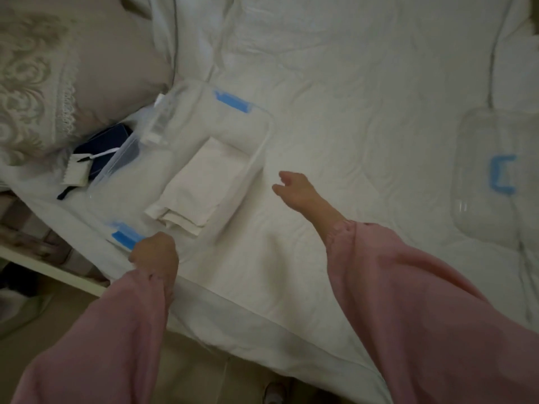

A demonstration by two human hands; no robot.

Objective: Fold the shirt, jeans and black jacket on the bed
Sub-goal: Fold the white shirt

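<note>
A clear bin (116, 163) with 2 blue latches (233, 101) stretches away from the grip that the left hand (154, 253) has on its near rim. Left of the grip and farther off lie a lace-trimmed pillow (87, 71) and a dark blue item (106, 141). Well apart to the right lies a clear lid (478, 141) with 1 blue handle (501, 174).

A white shirt (201, 185) is folded flat into a rectangle. It is laid in a clear box (256, 153) by the bed's (350, 112) near edge.
</note>
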